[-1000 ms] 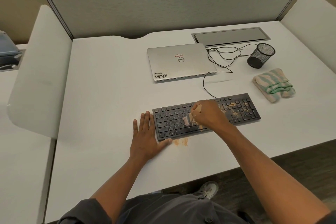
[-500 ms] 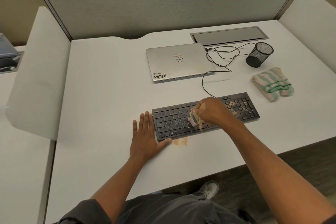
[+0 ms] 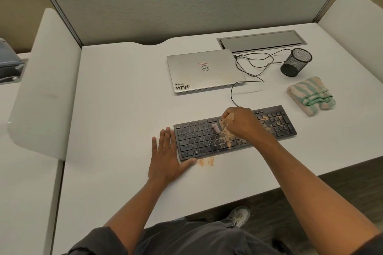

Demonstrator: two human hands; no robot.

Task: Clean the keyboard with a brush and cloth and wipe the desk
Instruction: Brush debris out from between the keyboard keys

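Hands: left point(image 3: 165, 158) flat on white desk point(image 3: 116, 109), right point(image 3: 241, 123) gripping brush point(image 3: 217, 127) over keyboard point(image 3: 192, 141).

Black keyboard point(image 3: 234, 132) lies flat on the white desk point(image 3: 124, 93), orange dust across it; small brush point(image 3: 217, 127) on its keys; striped cloth point(image 3: 310, 95) folded beyond its right end

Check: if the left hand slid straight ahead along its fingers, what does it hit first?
Probably nothing nearby. The left hand lies flat beside the black keyboard, fingers pointing up bare white desk; the grey partition looks first, depth unclear.
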